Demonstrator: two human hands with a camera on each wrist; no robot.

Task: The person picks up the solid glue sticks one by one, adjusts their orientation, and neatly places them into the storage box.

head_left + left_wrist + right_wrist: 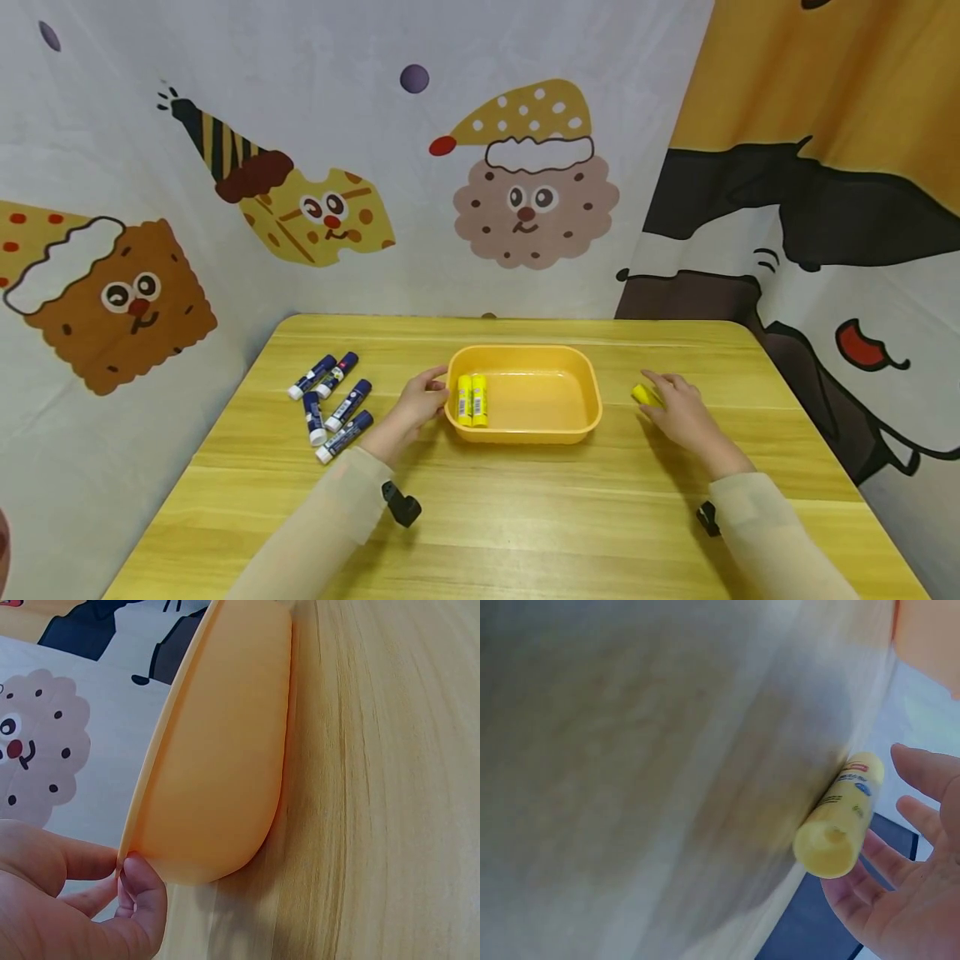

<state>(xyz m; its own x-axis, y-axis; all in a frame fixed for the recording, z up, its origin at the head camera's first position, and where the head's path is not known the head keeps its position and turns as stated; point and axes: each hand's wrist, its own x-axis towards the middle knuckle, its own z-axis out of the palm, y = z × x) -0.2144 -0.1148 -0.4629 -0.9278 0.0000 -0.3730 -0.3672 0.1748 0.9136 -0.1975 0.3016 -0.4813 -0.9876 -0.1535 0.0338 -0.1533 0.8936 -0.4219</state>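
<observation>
The left hand (pixel 416 404) is pinching the rim of the orange tray (pixel 543 400) at its left end, thumb and fingers closing on the plastic. The tray is resting on the worktop (pixel 525 517), around the middle of its width and nearer the far edge. Two yellow glue sticks (pixel 479 402) are lying side by side inside, along the tray's left wall. The right hand (pixel 681 412) is reaching around a loose yellow stick (pixel 838 817), fingers spreading wide and thumb standing apart from it; this stick is lying between the tray and the worktop's right edge. Five blue-and-white sticks (pixel 348 406) are lying loosely grouped near the left edge, toward the far left corner.
</observation>
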